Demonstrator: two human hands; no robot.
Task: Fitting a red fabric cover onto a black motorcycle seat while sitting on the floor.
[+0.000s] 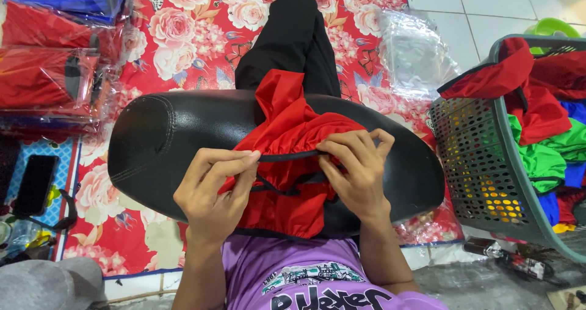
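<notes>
My left hand (213, 191) and right hand (357, 166) pinch the red cover's (287, 133) black elastic hem (287, 157), bunched mid-seat (152, 139); both seat ends remain bare.

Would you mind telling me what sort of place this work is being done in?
Probably a home workshop on the floor, for sewing or packing. A floral mat covers white tiles, a grey basket holds coloured cloth, and bagged red pieces are stacked beside a black seat form.
</notes>
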